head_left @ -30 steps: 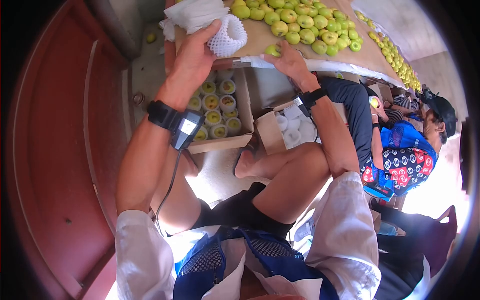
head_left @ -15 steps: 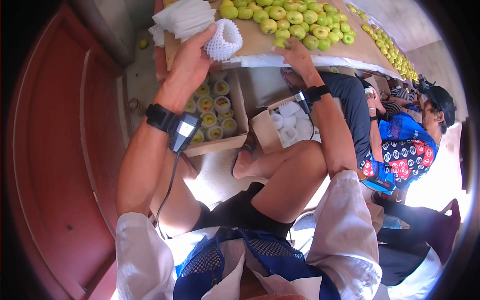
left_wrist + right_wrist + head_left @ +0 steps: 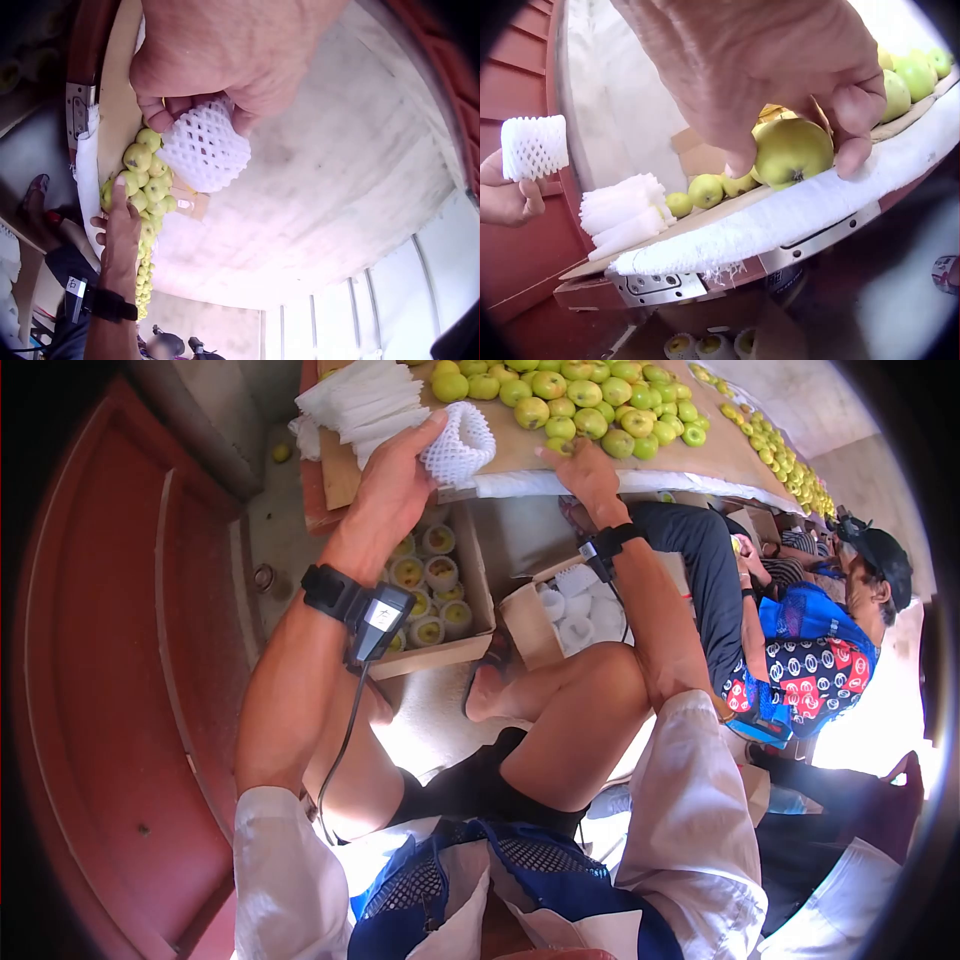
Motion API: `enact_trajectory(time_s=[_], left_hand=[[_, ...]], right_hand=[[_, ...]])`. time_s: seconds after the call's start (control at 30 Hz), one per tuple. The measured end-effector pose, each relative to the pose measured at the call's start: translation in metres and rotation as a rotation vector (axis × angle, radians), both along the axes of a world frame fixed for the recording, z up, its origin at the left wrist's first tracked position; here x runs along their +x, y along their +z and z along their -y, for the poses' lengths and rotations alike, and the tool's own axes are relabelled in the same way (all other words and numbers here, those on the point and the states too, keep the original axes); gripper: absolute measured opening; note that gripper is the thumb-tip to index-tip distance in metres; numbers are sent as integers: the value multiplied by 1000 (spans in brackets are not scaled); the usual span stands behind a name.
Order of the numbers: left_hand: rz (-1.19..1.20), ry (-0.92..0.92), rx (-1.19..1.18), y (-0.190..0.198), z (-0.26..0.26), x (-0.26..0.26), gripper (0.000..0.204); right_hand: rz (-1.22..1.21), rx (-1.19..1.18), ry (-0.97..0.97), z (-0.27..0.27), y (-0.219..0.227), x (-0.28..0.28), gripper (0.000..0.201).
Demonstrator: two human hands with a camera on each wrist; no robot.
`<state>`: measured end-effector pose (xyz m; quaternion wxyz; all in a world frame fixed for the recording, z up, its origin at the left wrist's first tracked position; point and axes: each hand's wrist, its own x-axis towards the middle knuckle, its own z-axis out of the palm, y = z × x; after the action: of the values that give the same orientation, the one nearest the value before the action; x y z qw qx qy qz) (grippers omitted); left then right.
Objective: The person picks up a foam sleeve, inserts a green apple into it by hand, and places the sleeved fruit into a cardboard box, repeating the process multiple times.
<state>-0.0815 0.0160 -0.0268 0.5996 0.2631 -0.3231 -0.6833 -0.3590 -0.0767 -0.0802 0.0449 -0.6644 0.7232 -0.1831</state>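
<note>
My left hand [image 3: 393, 480] holds a white foam net sleeve [image 3: 460, 445] beside the padded table's front edge. In the left wrist view the sleeve [image 3: 206, 148] hangs from the thumb and fingertips, its mesh rounded open. At the front of the apple pile, my right hand [image 3: 592, 475] has a green apple between thumb and fingers; in the right wrist view that apple [image 3: 793, 154] sits over the white edge padding, thumb on one side, curled fingers on the other. More green apples [image 3: 590, 423] lie behind it. A stack of flat white sleeves [image 3: 365, 405] lies left of the pile.
Below the table, one cardboard box [image 3: 440, 657] holds sleeved apples and another [image 3: 528, 625] holds white foam sleeves. A person in a black cap [image 3: 880, 565] sits at the right. A red door [image 3: 110, 660] stands at the left.
The head view has shifted slightly. The left hand and its sleeve are a little farther right of the sleeve stack. My right hand has moved the front apple slightly toward the pile.
</note>
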Motion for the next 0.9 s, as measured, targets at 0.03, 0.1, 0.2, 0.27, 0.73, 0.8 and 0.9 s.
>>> enact_trajectory(time_s=[0.03,0.1,0.2,0.27,0.73,0.8,0.9], left_hand=[[7,1,4,-1,2,1,35],[4,2,15,-4,3,1,35],[4,1,25,-2,3,-1,35],[14,3,24,-1,1,-2,35],[-28,-79,33,-9,9,-2,36],[-36,-85,33,-9,10,-1,36],[-54,-93,25,-7,9,1,36]], right_hand=[[-13,4,-23,-2,2,2,89],[11,-5,-31,0,-4,-1,89],[33,-16,-21,-3,-5,3,90],[47,-4,-20,-3,-3,7,90],[384,32,99,-2,-15,-8,76],[389,-12,88,13,-31,-16,69],[530,92,70,13,-23,-17,63]])
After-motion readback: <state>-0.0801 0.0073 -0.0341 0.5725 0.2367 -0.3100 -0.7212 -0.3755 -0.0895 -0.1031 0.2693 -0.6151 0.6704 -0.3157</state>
